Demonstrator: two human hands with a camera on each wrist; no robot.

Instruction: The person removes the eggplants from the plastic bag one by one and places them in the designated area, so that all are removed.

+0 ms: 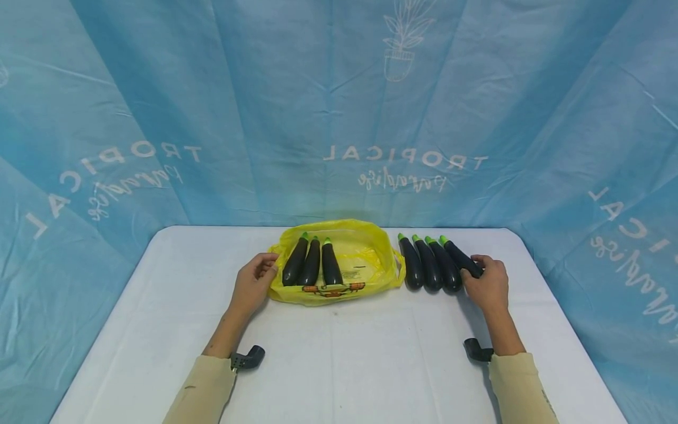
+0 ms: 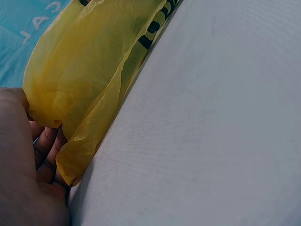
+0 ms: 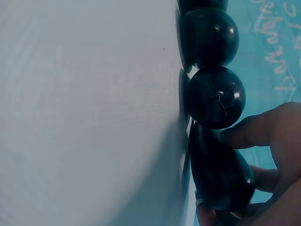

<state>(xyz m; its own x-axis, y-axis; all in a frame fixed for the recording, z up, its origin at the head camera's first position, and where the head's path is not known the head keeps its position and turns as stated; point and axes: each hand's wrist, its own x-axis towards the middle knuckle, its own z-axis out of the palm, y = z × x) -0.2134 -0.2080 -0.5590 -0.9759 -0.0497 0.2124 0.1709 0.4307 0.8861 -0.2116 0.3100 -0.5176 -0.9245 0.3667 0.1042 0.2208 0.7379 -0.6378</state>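
A yellow plastic bag (image 1: 371,281) lies open on the table, three dark eggplants (image 1: 329,265) side by side in its left part. My left hand (image 1: 255,282) holds the bag's left end; in the left wrist view, its fingers (image 2: 47,148) are curled at the gathered yellow plastic (image 2: 77,160). To the right of the bag, several more eggplants (image 1: 430,268) lie in a row, green stem ends away from me. With thumb and fingers, my right hand (image 1: 488,284) grips the thick end of the rightmost eggplant (image 1: 461,254). The right wrist view shows this eggplant (image 3: 218,174) beside its neighbour.
A white cloth covers the table (image 1: 339,359). Blue curtains (image 1: 286,118) with white lettering hang behind the table and along both sides. A dark wrist camera (image 1: 248,357) is strapped to the left wrist, another camera (image 1: 478,350) to the right.
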